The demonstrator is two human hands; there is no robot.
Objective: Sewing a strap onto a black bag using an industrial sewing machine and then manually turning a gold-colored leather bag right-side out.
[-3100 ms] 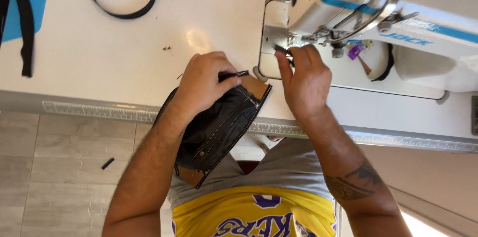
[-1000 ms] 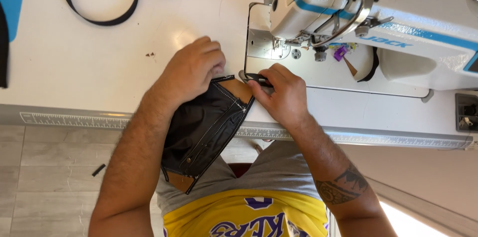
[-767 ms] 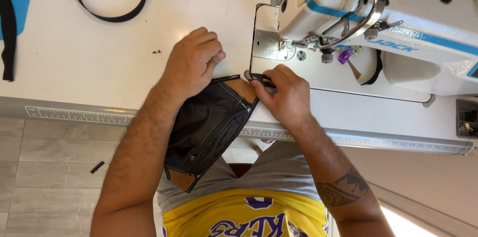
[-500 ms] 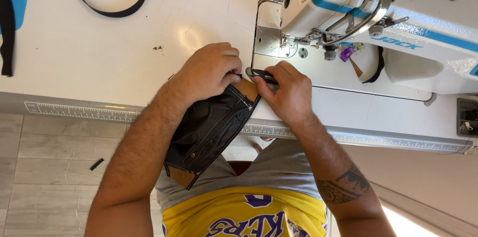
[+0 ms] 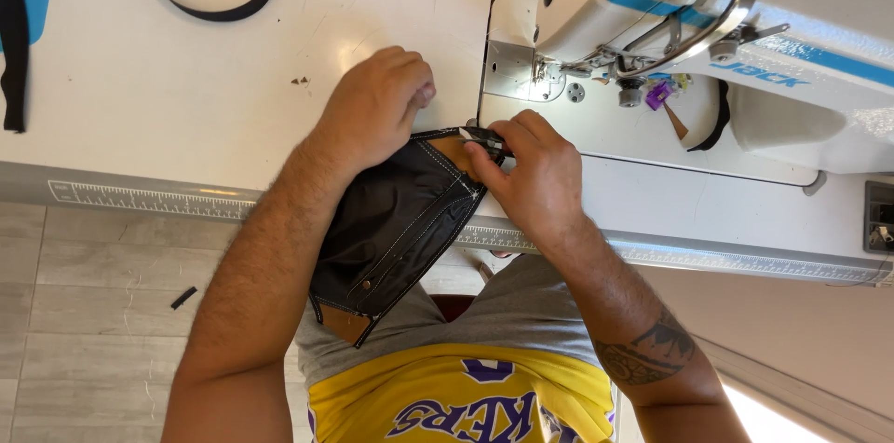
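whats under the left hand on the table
The left hand presses on the top edge of the dark stitched denim piece, which lies on the white table and hangs over its edge. The fabric beneath the palm is covered. The right hand pinches the neighbouring corner.

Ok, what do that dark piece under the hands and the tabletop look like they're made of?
The dark piece looks like black denim or heavy woven cloth: matte, with pale topstitching, a metal rivet, and a tan patch that may be leather. The tabletop looks like white laminate: smooth, with a soft glare.
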